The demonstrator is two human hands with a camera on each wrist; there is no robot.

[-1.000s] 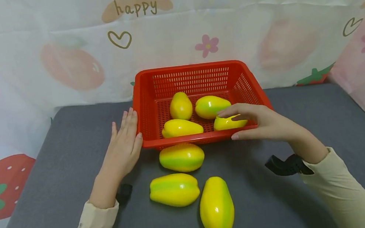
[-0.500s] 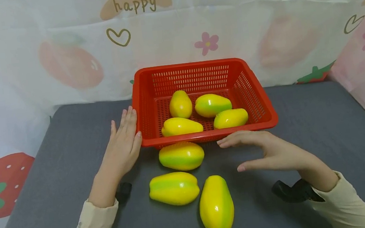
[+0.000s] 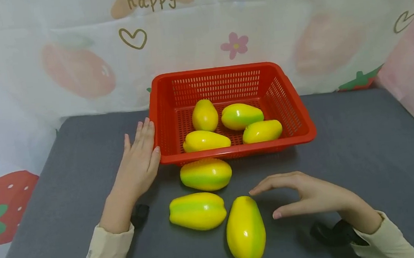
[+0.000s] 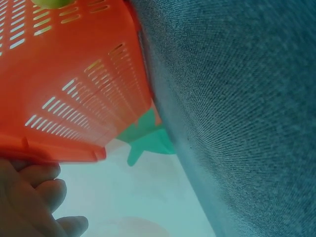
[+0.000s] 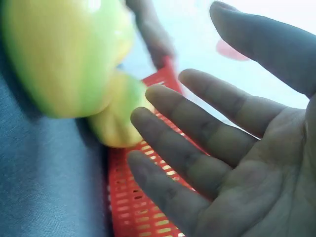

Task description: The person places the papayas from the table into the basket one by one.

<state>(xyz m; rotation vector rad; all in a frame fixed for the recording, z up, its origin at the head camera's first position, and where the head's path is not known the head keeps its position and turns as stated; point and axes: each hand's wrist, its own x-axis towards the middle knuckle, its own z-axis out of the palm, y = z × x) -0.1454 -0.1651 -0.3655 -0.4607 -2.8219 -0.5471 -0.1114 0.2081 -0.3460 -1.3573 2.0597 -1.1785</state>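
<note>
A red slotted plastic basket (image 3: 237,153) holds several yellow-green papayas (image 3: 242,116). My left hand (image 3: 135,166) rests flat against its left side, fingers straight; in the left wrist view, fingertips (image 4: 52,192) show by the basket's rim. Three more papayas lie on the grey cloth in front: one papaya (image 3: 206,175) close to the basket, one papaya (image 3: 197,212) lying sideways, and one papaya (image 3: 245,230) pointing away from me. Just right of that last papaya, my right hand (image 3: 308,192) hovers with thumb and fingers spread, holding nothing. In the right wrist view its palm (image 5: 261,192) is bare.
Grey cloth (image 3: 89,158) covers the table. Behind it hangs a white printed curtain (image 3: 184,55), which the back of the basket stands close to. A black strap device (image 3: 333,233) sits on my right wrist.
My right hand has left the papaya at the basket's front right corner and come back toward me, down beside the nearest loose papaya. The left hand stays at the basket.
</note>
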